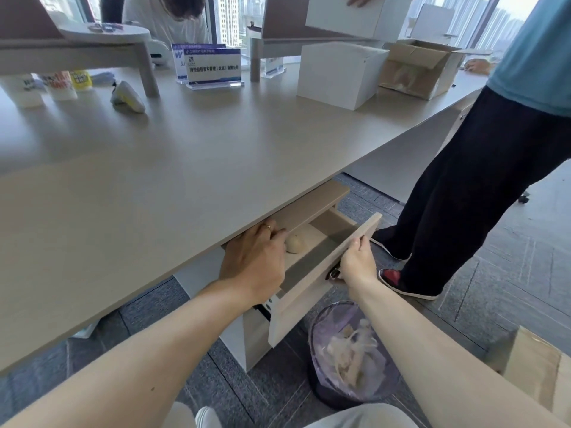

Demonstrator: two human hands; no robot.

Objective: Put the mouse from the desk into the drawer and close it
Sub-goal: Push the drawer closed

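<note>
- The left hand (pixel 253 261) reached into the open drawer (pixel 324 273) under the desk (pixel 185 168); its fingers (pixel 273 233) were curled loosely together just beside the mouse, and I cannot tell whether they touched it.
- The mouse (pixel 295 243), a pale rounded shape, lay on the drawer floor near the back, partly under the desk edge.
- The right hand (pixel 357 264) gripped the top edge of the drawer front, thumb over the rim and the other fingers wrapped behind the panel.
- By my judgement the placing was nearly finished and the closing remained. To do it well, the left hand should come fully clear of the drawer first, so no knuckles are caught under the desk edge. The right hand should then push the front squarely and steadily so the drawer runs straight.
- The mouse looked light and smooth and could slide on a hard shove, so a gentle close seemed wise.
- The desk top was a wide, pale, matt surface. At its far side stood cups (pixel 61 84), an acrylic sign stand (pixel 213 67), a white box (pixel 340 75) and an open cardboard box (pixel 423 69).
- A lined waste bin (pixel 349 350) sat on the grey carpet just below the drawer front.
- At the right, a standing person (pixel 482 168) in dark trousers stood near the drawer; tall windows showed towers behind.
</note>
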